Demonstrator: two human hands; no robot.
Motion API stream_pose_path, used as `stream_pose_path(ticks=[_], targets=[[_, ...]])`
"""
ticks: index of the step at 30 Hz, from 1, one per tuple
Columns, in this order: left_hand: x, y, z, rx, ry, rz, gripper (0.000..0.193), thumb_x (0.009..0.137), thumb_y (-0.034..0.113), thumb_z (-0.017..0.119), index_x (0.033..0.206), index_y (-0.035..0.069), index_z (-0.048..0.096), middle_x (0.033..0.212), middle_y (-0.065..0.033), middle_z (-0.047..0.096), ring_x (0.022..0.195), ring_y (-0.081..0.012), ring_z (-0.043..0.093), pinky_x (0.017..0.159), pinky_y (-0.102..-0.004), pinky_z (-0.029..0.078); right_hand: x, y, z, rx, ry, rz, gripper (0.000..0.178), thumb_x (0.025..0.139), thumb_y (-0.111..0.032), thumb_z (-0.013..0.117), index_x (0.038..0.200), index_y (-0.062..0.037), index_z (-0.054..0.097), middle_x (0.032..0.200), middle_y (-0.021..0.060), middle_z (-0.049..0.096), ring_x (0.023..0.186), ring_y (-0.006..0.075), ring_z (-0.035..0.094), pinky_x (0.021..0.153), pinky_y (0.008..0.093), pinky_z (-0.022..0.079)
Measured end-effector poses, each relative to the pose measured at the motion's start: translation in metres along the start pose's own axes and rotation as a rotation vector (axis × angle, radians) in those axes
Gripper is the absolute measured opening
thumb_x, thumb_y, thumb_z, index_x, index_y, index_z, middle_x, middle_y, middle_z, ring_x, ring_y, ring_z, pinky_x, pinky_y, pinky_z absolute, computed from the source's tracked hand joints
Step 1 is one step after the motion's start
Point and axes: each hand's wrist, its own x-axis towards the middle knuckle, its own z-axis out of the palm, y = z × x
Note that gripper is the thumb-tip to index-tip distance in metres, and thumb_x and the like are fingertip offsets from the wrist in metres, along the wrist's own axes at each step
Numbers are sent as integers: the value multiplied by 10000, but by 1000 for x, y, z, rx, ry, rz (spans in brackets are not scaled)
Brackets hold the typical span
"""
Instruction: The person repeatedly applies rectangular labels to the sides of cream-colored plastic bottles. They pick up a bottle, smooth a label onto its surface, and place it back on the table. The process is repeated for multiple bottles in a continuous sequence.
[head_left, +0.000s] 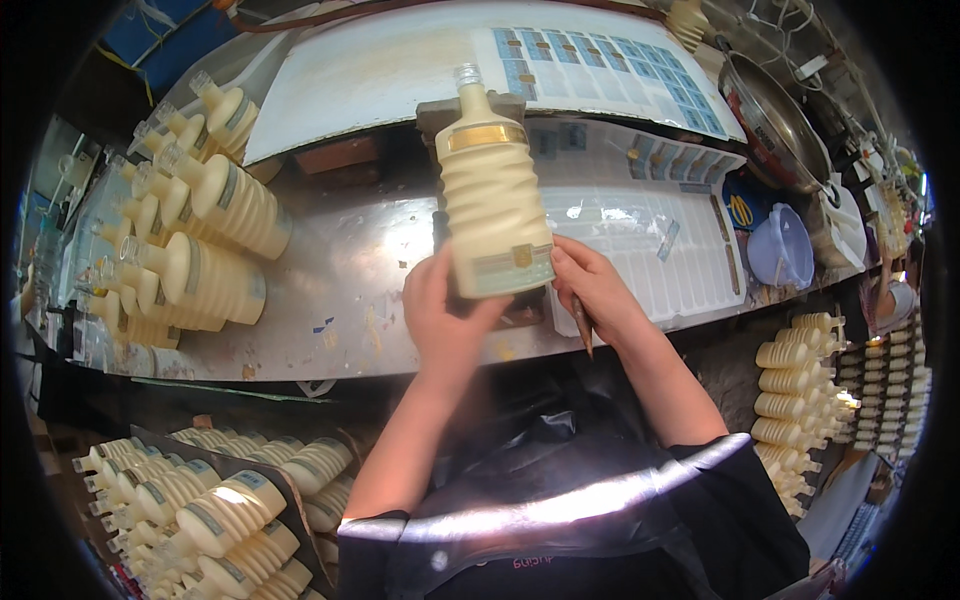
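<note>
A cream glass bottle [490, 205] with a wavy ribbed body and a clear threaded neck lies tilted in front of me, neck pointing away. It bears a gold band near the shoulder and a pale band with a small gold emblem near the base. My left hand [438, 315] is closed around its lower left side, the thumb near the base. On the lower right corner, my right hand [602, 290] pinches the bottle's edge. A pointed brown tool [583, 328] is also tucked in that hand, tip toward me. Behind the bottle is a grey block [430, 118].
Similar bottles [215, 275] crowd the metal table's left side. More bottles [230, 510] fill a crate at lower left, and others [785, 380] stack at right. Label sheets [610, 65] lie on a white board. A purple bucket [780, 245] and metal basin [775, 120] stand right.
</note>
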Motion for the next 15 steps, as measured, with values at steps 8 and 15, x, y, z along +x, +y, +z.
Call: stream_pose_path(ticks=[8,15], targets=[[-4,-15,1,79,-11,50,828,711,242,893,1437,46,546,1262,-139,600,1209,-335,545,1051,-451,426,-6,-2,1,66,19,24,436,1067,-316,524,1421,-77,613,816,-51,558,662,30,464,567,189,388],[0,-7,-6,-191,-123,-120,788,789,180,794,1492,21,476,1359,-152,530,1297,-307,505,1099,-443,414,7,-9,-39,186,179,-105,354,1052,-280,504,1169,-41,736,952,13,634,936,133,614,912,307,493]])
